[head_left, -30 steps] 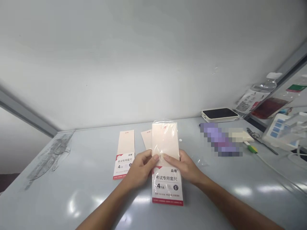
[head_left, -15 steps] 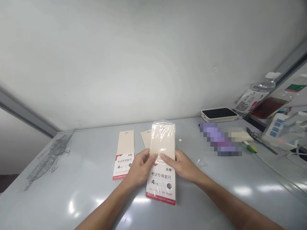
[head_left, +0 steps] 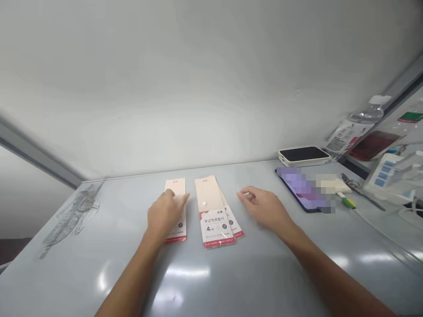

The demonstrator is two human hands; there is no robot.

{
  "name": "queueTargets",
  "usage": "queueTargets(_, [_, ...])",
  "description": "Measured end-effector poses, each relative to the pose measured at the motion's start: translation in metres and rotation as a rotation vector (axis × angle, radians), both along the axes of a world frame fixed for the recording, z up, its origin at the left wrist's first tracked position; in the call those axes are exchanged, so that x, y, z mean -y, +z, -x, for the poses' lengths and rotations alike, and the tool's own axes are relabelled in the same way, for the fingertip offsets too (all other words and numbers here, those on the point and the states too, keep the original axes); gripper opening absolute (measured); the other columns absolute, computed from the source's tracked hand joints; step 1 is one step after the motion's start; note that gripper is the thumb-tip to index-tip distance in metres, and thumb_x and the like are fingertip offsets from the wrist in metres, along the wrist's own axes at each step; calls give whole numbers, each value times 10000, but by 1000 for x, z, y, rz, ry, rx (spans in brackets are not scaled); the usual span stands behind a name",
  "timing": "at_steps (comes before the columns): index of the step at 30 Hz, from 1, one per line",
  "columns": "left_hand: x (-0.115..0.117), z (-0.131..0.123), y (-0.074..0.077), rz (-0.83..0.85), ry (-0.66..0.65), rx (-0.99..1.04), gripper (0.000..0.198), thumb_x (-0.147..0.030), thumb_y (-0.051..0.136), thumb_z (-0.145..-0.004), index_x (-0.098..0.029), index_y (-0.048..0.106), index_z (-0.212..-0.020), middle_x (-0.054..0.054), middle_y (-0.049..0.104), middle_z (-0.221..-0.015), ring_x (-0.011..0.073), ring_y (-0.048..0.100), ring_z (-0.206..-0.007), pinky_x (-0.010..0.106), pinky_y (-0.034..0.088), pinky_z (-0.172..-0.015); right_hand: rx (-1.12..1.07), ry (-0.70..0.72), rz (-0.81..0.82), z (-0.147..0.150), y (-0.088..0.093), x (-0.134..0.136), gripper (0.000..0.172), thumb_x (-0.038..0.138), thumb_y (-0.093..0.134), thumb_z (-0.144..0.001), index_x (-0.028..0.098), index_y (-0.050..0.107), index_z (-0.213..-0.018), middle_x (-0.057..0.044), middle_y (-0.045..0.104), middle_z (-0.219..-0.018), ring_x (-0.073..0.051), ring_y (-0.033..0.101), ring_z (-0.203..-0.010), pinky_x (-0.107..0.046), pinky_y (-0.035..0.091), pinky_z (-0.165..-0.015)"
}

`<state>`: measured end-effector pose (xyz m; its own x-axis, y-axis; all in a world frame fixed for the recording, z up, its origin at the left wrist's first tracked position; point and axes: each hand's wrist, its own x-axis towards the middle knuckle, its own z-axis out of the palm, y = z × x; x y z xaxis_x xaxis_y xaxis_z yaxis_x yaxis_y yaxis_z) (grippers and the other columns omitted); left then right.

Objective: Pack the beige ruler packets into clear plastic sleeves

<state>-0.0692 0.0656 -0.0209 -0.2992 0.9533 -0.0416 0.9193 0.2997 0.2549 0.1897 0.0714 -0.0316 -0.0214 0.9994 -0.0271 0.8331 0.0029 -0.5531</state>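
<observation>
- Ruler-set packets (head_left: pixel 213 226), three counted, are laid flat on the counter (head_left: pixel 99 229), labels facing the person, apparently so the print can be read.
- One packet (head_left: pixel 176 235) is partly covered by the left hand (head_left: pixel 166 212); no firm grasp can be told.
- Two overlapped packets (head_left: pixel 229 224) are placed between the hands.
- Right hand (head_left: pixel 266 208) is held open, with nothing grasped.

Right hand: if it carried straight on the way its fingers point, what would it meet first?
The right hand would probably meet the stacked ruler-set packets first, though its height above the table is unclear.
</observation>
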Motion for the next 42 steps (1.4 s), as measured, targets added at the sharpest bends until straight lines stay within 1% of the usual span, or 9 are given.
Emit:
queueTargets(3, [-4,19,7,147,124,-80,675,-739,376,-607,-158,509,-925,148,599,-920,290,581,-764,329,381,-572,193,-124,-22,-18,-3,-11,383,480,384,-800,199,569,-984,-88,621,-895,-227,576,-769,-318,386,-612])
queueTargets(7, [-6,32,10,338,79,-29,563,-696,520,-506,-193,508,-758,110,614,-797,268,585,-677,310,369,-523,368,-214,47,-34,-8,-19,543,614,444,-705,140,548,-949,-164,545,-1019,-307,519,-939,-345,393,-617])
queueTargets(14, [-5,38,10,294,8,12,346,-543,499,-623,-202,478,-678,93,606,-808,247,585,-682,300,362,-520,276,-195,221,-43,-10,-24,590,658,584,-530,161,511,-841,-123,589,-845,-267,573,-742,-319,377,-539])
queueTargets(19, [2,27,19,301,58,-34,497,-662,489,-557,-188,464,-708,124,597,-858,268,583,-712,316,383,-533,125,-125,233,-47,-13,-29,402,564,592,-586,188,482,-677,-69,584,-722,-199,547,-615,-279,346,-497])
queueTargets(23, [7,20,19,345,3,-37,525,-626,607,-430,-197,452,-690,125,603,-858,287,585,-726,313,382,-522,14,-85,90,-35,-7,-25,364,537,452,-718,209,383,-574,-5,500,-586,-145,452,-527,-261,306,-475])
queueTargets(28, [6,22,19,291,35,121,552,-555,629,-485,-198,432,-856,89,625,-826,241,600,-653,294,388,-502,-326,-47,-99,-10,8,-7,294,453,419,-776,213,372,-613,27,479,-592,-112,409,-509,-247,327,-487])
queueTargets(35, [5,12,39,-150,118,369,477,-499,506,-711,-231,394,-1090,58,631,-792,216,608,-647,296,448,-499,-591,8,-327,11,16,10,258,310,442,-793,219,291,-605,-32,529,-814,-161,519,-767,-269,406,-586])
queueTargets(38, [17,-11,43,-286,-28,697,426,-488,515,-730,-228,438,-1059,48,629,-834,179,608,-633,291,489,-533,-517,36,-498,17,12,12,255,240,417,-810,223,278,-597,-28,459,-758,-156,494,-753,-286,412,-639])
queueTargets(42, [40,-49,27,-281,-284,897,411,-477,477,-763,-190,471,-1058,22,610,-679,130,548,-502,234,450,-447,-355,91,-661,24,1,17,242,132,404,-788,218,277,-601,-8,363,-687,-135,406,-633,-274,385,-582])
